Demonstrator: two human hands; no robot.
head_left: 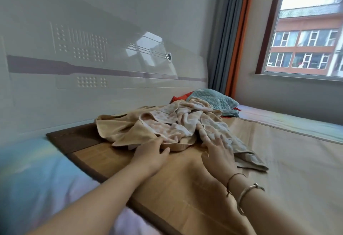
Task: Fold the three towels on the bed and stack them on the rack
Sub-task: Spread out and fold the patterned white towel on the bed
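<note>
Beige towels (167, 123) heaped; two hands.

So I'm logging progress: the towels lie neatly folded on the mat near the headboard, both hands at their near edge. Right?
Not quite. The head view shows the towels in a crumpled heap, not folded. The rest holds: mat, headboard, left hand, right hand.

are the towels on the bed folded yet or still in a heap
Not folded. The towels lie crumpled in one tangled heap on the mat, with both hands at the heap's near edge.
</note>
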